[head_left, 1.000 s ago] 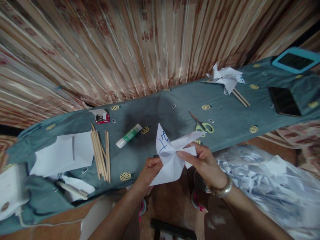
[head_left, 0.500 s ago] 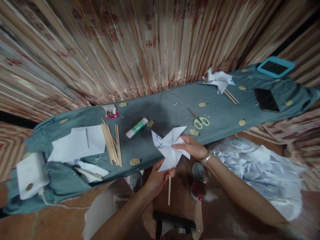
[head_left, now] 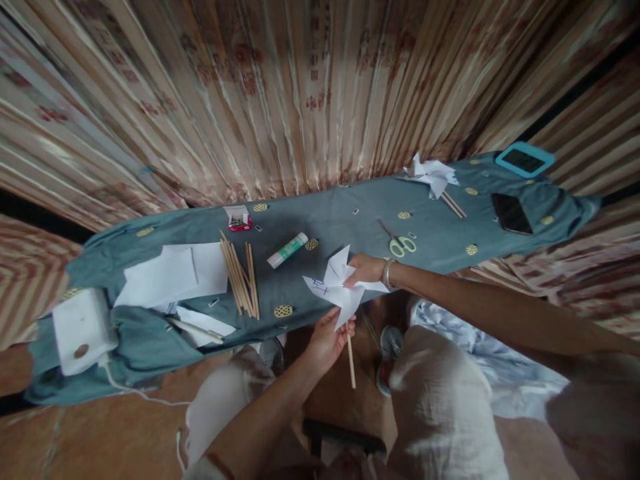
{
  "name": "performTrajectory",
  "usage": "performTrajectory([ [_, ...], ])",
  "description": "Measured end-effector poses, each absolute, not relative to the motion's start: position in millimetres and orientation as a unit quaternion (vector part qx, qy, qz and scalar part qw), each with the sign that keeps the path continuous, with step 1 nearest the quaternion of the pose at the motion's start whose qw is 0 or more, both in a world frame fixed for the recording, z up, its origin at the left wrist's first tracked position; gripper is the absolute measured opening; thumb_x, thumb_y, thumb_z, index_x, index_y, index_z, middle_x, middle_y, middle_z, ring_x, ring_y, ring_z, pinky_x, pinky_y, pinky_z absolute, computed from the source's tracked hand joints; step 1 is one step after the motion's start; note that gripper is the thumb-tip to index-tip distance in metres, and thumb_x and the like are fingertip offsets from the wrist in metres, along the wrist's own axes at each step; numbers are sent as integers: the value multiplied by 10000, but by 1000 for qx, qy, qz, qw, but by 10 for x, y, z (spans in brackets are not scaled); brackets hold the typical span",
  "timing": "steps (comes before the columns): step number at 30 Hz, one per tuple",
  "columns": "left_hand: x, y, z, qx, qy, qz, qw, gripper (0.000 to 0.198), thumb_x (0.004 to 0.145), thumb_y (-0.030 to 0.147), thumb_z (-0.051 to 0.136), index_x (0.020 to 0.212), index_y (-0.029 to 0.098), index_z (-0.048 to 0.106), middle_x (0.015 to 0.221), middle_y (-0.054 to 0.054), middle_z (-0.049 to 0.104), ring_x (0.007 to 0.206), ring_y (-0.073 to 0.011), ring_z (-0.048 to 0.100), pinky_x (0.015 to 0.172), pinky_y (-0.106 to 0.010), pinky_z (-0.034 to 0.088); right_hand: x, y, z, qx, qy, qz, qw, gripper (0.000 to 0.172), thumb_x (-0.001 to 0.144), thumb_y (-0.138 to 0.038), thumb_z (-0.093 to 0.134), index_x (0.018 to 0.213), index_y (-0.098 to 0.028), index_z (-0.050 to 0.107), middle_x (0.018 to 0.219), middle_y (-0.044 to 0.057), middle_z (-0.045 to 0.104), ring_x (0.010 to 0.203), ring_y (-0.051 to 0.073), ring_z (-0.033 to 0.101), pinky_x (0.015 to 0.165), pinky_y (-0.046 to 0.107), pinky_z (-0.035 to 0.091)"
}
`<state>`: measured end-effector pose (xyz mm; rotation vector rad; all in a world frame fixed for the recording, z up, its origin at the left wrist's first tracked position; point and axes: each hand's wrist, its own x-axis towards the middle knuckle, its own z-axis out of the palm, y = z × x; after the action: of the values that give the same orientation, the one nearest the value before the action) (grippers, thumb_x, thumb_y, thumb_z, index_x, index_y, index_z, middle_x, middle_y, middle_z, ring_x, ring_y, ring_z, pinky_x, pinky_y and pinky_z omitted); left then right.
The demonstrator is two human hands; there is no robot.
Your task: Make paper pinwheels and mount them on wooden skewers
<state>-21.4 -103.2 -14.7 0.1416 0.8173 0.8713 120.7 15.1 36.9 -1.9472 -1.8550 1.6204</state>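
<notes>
A white paper pinwheel (head_left: 336,293) with blue pen marks on one blade is held over the table's near edge. My left hand (head_left: 324,339) is closed around its wooden stick (head_left: 351,363) just below the blades, and the stick's lower end hangs free. My right hand (head_left: 369,269) pinches the paper near the pinwheel's centre from the right, with the fingertips partly hidden by the blades. Just beyond lies a glue stick (head_left: 287,250). Green-handled scissors (head_left: 401,246) rest past my right hand.
Left on the cloth-covered table (head_left: 335,213) are wooden sticks (head_left: 240,277), paper sheets (head_left: 160,277), a small red box of metal pieces (head_left: 239,220) and a white device (head_left: 83,330). Rightward lie another pinwheel (head_left: 434,175), a phone (head_left: 511,213) and a blue-framed display (head_left: 525,160). A plastic bag (head_left: 465,340) sits below.
My right forearm has swung up and outward, and the right hand bears on the pinwheel at a new angle. The blades have turned slightly. The whole view has shifted a little.
</notes>
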Motion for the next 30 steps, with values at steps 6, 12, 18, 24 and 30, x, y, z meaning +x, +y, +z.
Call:
performTrajectory([
  [6,-213,-1018,-165,48,381,397,833,264,572,191,846,737,98,663,638,-36,649,513,-62,532,494,-167,408,1101,250,510,-615,-654,426,-110,126,597,-195,742,706,-136,724,686,21,681,707,168,616,606,214,471],
  [12,-168,-1012,-194,48,399,373,836,166,673,187,777,772,116,664,682,-24,649,556,-74,566,553,-178,460,1027,246,620,-600,-696,348,-184,223,654,-228,720,835,-98,735,784,69,707,777,202,625,640,237,460],
  [18,-112,-1001,-260,47,417,373,828,192,677,199,773,630,148,595,514,48,493,539,-87,549,677,-240,511,1010,288,663,-581,-712,324,-225,275,676,-249,710,907,-101,737,860,88,719,847,226,650,675,247,466],
  [24,-99,-1007,-230,43,415,367,831,145,700,222,768,689,134,654,617,-11,624,630,-131,632,796,-308,542,1045,396,616,-575,-697,354,-242,312,647,-257,740,933,-134,738,887,58,731,853,197,664,644,206,472],
  [30,-108,-995,-178,52,437,350,827,89,770,189,702,722,115,688,646,-46,675,675,-161,674,811,-311,546,1112,410,588,-577,-682,394,-215,301,639,-246,736,923,-149,740,949,44,742,877,194,665,676,207,489],
])
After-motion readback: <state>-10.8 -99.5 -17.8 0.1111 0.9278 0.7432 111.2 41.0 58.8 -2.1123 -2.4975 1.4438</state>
